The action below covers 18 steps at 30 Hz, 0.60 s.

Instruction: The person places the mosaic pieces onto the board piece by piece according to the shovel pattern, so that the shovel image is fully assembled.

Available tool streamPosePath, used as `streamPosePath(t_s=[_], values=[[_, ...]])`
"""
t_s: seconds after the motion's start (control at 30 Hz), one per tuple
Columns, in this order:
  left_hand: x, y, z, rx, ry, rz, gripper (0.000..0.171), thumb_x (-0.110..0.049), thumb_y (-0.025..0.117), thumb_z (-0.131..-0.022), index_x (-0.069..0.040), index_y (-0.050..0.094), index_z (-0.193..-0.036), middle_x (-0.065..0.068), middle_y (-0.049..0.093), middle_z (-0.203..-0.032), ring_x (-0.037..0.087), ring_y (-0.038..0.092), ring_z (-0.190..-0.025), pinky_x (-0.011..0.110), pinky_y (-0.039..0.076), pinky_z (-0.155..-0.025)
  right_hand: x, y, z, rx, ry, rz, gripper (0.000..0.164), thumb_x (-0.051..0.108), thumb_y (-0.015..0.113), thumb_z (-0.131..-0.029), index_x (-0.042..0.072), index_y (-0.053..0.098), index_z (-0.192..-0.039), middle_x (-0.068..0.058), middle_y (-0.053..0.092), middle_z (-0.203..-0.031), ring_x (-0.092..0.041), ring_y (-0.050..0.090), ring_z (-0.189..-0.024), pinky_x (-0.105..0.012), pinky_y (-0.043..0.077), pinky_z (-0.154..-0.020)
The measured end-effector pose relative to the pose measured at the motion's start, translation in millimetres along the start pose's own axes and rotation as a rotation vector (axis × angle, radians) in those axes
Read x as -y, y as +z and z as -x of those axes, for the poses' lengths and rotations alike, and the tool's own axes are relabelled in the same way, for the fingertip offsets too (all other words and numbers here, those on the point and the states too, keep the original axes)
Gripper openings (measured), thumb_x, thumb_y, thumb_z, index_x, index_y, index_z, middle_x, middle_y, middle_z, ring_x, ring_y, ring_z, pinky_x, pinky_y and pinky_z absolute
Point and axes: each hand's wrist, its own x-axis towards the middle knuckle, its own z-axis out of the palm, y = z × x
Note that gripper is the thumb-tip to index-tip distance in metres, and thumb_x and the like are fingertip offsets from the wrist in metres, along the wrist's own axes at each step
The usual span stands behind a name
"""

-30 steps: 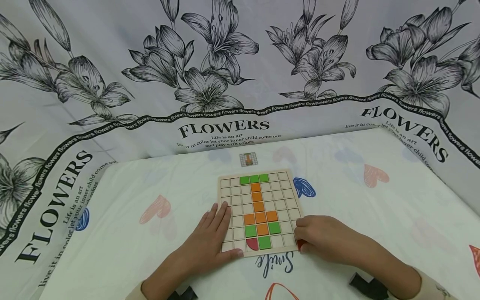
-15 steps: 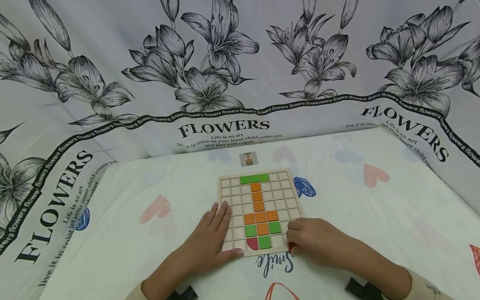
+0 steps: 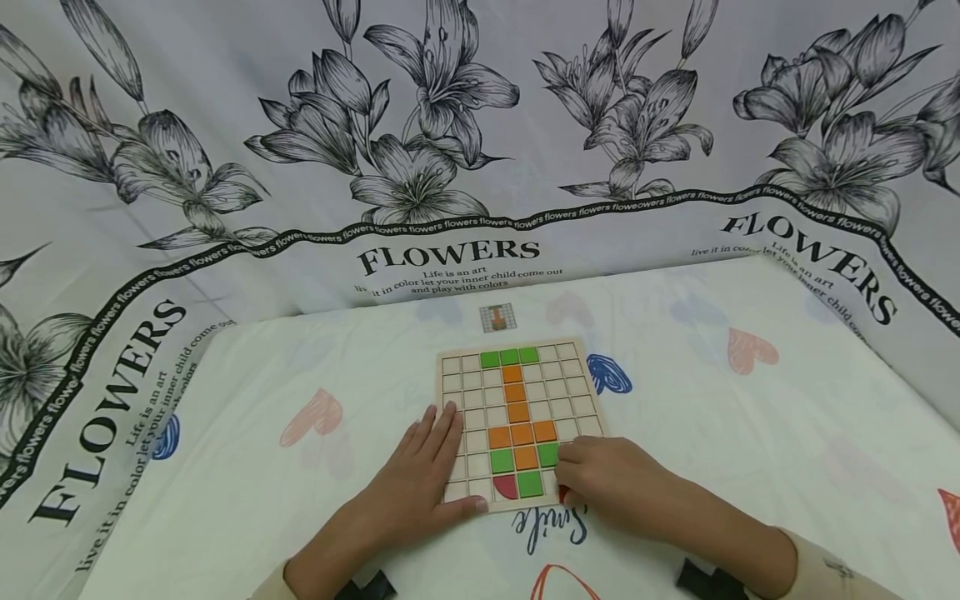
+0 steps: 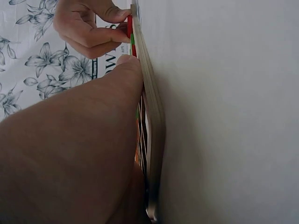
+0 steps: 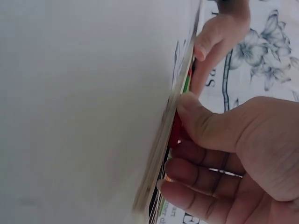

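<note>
A wooden grid board [image 3: 472, 467] lies on the white cloth, with green tiles [image 3: 529, 484], orange tiles [image 3: 517, 412] and a red quarter-round tile [image 3: 506, 487] set in its cells. My left hand [image 3: 405, 483] rests along the board's left side, fingers straight, thumb on the near left corner. At the near right part of the board, my right hand [image 3: 618, 483] pinches a red tile [image 5: 175, 130] between thumb and fingers. That tile is at the bottom row, just right of the lowest green tile; its shape is mostly hidden.
Behind the board lies a small picture card [image 3: 498, 317] showing a gridded pattern. A flower-printed curtain [image 3: 450, 125] hangs around the back and left of the cloth-covered surface [image 3: 675, 367].
My right hand has slid left along the board's near edge, carrying the red tile from the right corner towards the lowest green tile. My left hand and the board stay put.
</note>
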Motion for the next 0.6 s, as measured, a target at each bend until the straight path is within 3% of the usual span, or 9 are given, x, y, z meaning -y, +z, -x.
streamPosePath(t_s=[0.27, 0.6], values=[[1.4, 2.2, -0.5, 0.004, -0.002, -0.008, 0.106, -0.077, 0.042, -0.091, 0.0, 0.017, -0.159, 0.015, 0.008, -0.167, 0.035, 0.0, -0.152, 0.053, 0.014, -0.119, 4, 0, -7, 0.004, -0.002, 0.064, 0.005, 0.017, 0.083, -0.084, 0.015, 0.079, -0.088, 0.012, 0.057, -0.075, -0.005, 0.052, -0.07, -0.016, 0.049, -0.066], [0.0, 0.6, 0.4, 0.007, -0.015, -0.003, 0.107, -0.078, 0.042, -0.09, -0.001, 0.017, -0.159, 0.014, 0.008, -0.167, 0.034, 0.0, -0.152, 0.053, 0.014, -0.119, 7, 0, -12, 0.02, -0.023, 0.047, 0.014, 0.006, 0.084, -0.08, 0.014, 0.08, -0.091, 0.009, 0.058, -0.081, -0.004, 0.052, -0.072, -0.017, 0.052, -0.072]])
